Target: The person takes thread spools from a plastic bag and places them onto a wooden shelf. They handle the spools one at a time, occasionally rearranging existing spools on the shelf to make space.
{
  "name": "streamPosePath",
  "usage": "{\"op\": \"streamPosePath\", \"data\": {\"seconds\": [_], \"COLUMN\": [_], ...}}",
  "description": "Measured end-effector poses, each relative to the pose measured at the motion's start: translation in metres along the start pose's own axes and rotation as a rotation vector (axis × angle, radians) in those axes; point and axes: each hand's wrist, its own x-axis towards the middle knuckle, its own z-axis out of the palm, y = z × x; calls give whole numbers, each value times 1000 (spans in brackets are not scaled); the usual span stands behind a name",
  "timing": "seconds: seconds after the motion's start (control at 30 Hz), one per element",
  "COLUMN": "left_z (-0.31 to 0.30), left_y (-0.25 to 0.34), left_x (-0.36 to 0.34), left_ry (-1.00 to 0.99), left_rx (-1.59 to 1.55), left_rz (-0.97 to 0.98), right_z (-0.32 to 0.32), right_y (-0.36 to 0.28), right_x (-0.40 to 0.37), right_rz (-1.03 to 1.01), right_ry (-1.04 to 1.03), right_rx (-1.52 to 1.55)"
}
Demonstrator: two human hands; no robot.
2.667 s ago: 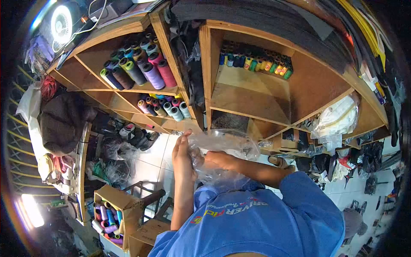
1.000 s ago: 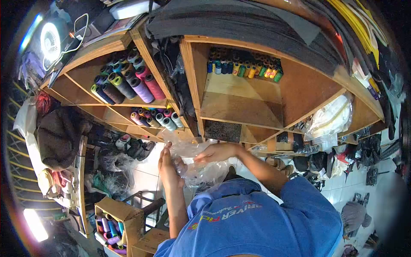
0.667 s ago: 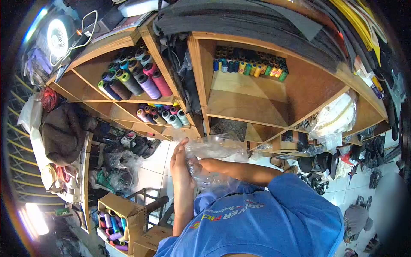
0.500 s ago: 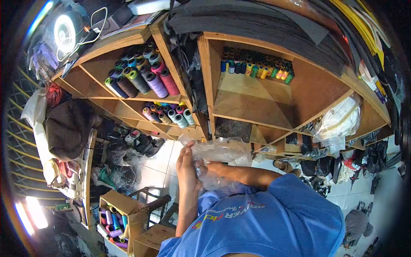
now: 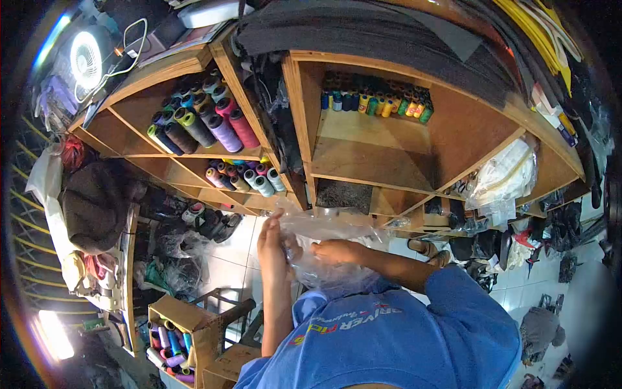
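Observation:
A clear plastic bag (image 5: 330,269) spreads in front of the blue shirt, below the wooden shelves. My left hand (image 5: 272,243) is closed on the bag's left edge, fingers pointing up. My right hand (image 5: 337,251) reaches in from the right with its fingers closed on the plastic near the middle. The bag looks thin and crumpled, and I cannot make out anything inside it.
Thread spools (image 5: 223,133) fill the left shelf; smaller spools (image 5: 376,104) stand in the right shelf. A cardboard box (image 5: 204,324) of spools is at lower left. A white bundle in plastic (image 5: 505,172) hangs at right. A small lit fan (image 5: 85,59) is at upper left.
My right hand has shifted slightly away from my left hand, and the bag is spread wider between them. The camera view has shifted slightly, moving the shelves left.

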Motion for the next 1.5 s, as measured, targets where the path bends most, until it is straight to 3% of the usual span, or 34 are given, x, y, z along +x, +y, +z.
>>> {"op": "streamPosePath", "data": {"seconds": [0.17,0.23,0.3,0.37,0.43,0.5,0.6,0.7,0.73,0.87,1.03,1.13,1.2,1.27,1.33,1.5], "left_z": [-18,-18,-24,-25,-31,-34,-41,-46,-47,-49,-50,-52,-50,-42,-44,-45], "left_y": [3,4,4,8,9,11,11,11,11,11,12,10,11,14,13,12], "left_x": [15,18,22,19,22,22,23,18,17,13,12,14,13,11,12,16], "left_ry": [55,136,154,128,144,183,224,260,272,305,346,333,293,317,287,293], "left_rx": [-35,-28,-35,-29,-30,2,19,24,23,-9,4,-25,-36,-17,0,-31], "left_rz": [20,35,62,110,122,144,159,147,144,153,143,134,142,136,152,131], "right_z": [-83,-116,-145,-177,-191,-210,-227,-236,-234,-228,-226,-225,-226,-223,-217,-216], "right_y": [-5,5,31,52,81,94,134,189,194,233,216,225,211,210,226,219], "right_x": [-77,-99,-118,-141,-140,-141,-117,-97,-91,-63,-58,-49,-53,-54,-46,-50], "right_rz": [-258,-308,-255,-109,-45,213,467,728,732,685,736,695,616,628,722,733], "right_ry": [194,361,594,756,1155,1422,1595,1428,1489,1542,1541,1561,1580,1570,1529,1508], "right_rx": [240,419,500,776,987,869,679,257,115,230,113,261,543,533,233,192]}}
